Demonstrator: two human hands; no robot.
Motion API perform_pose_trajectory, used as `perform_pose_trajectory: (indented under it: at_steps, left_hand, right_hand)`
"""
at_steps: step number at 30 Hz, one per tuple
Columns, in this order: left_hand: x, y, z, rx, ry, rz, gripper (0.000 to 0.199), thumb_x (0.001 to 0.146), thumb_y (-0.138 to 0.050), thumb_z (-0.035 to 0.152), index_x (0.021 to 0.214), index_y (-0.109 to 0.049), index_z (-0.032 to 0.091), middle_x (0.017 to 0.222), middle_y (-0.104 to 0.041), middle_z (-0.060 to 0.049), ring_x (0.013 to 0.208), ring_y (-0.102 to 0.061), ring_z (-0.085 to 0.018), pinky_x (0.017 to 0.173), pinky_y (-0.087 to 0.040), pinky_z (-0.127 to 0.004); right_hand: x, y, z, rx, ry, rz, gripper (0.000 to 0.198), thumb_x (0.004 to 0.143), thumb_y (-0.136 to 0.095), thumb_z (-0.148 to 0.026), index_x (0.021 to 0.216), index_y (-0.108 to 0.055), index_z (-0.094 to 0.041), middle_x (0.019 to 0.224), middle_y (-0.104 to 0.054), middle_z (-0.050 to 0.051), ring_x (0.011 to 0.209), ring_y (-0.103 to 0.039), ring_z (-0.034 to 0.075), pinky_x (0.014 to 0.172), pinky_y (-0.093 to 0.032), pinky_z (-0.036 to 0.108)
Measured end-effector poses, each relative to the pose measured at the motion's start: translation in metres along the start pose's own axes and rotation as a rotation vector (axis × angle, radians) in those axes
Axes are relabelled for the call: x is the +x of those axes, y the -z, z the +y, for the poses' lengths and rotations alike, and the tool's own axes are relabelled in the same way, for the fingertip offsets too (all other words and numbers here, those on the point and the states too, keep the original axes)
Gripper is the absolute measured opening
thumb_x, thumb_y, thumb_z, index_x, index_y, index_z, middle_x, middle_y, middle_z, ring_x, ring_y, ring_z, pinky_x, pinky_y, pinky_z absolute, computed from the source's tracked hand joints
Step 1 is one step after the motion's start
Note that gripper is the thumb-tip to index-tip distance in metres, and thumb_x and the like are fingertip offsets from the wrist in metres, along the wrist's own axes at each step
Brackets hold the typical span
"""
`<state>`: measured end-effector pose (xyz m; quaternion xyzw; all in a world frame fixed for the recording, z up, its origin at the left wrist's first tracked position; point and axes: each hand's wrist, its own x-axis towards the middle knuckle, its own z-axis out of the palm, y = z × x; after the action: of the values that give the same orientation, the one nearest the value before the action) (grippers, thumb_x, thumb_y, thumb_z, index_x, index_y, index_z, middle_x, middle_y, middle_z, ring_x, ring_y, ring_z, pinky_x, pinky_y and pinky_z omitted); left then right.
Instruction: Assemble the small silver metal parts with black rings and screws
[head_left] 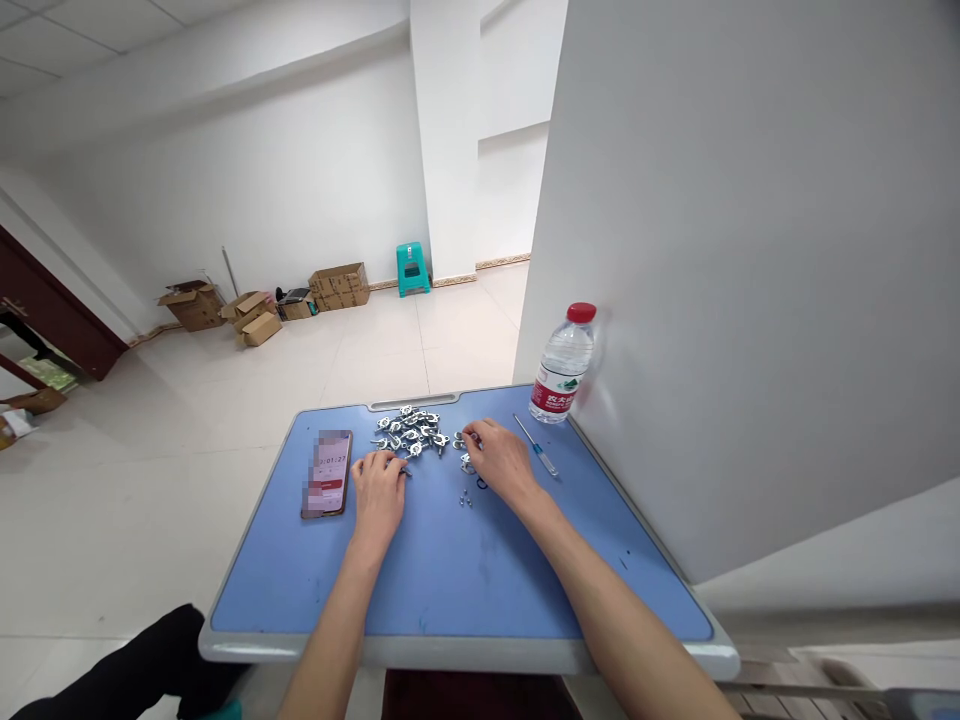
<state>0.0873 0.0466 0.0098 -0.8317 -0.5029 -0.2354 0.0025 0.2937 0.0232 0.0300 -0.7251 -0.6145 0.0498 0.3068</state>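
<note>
A heap of small shiny metal fittings (pixel 411 432) lies near the far edge of the blue table. At the near left side of this heap is my left hand (pixel 379 492), its fingers bent and close together; what they hold, if anything, is hidden. My right hand (pixel 499 460) is to the right of the heap, thumb and finger closed at a metal fitting (pixel 458 441). Another fitting (pixel 466 463) shows partly under that hand. Several tiny metal pieces (pixel 466 498) lie just in front of it, and a small black ring (pixel 482 483) is beneath the wrist side.
A phone (pixel 328 475) showing a timer lies on the table (pixel 465 590) at left. To the right are a screwdriver (pixel 536 447) and a water bottle (pixel 562 365) against a grey wall panel. Cardboard boxes (pixel 339 288) and a teal stool (pixel 412 270) stand by the far wall.
</note>
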Motion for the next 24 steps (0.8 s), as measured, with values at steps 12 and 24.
perform_pose_trajectory:
  at_steps: [12,24]
  left_hand:
    - [0.025,-0.011,0.023,0.077,-0.053,-0.059,0.031,0.082,-0.052,0.009,0.109,-0.062,0.021,0.107,-0.064,-0.008,0.104,-0.055,-0.027,0.091,-0.036,-0.045]
    - [-0.01,0.008,0.03,-0.094,-0.206,-0.158,0.015,0.082,-0.057,0.012,0.094,-0.059,0.022,0.092,-0.065,-0.002,0.091,-0.058,-0.021,0.091,-0.036,-0.041]
  right_hand:
    - [-0.003,-0.004,0.0,0.024,0.025,0.033,0.02,0.09,-0.049,-0.02,0.086,-0.069,-0.02,0.085,-0.069,0.004,0.069,-0.061,0.017,0.056,-0.031,0.026]
    - [-0.001,0.006,-0.006,1.012,-0.162,0.021,0.035,0.086,-0.045,-0.053,0.095,-0.055,-0.021,0.072,-0.06,0.0,0.054,-0.051,0.013,0.051,-0.042,0.027]
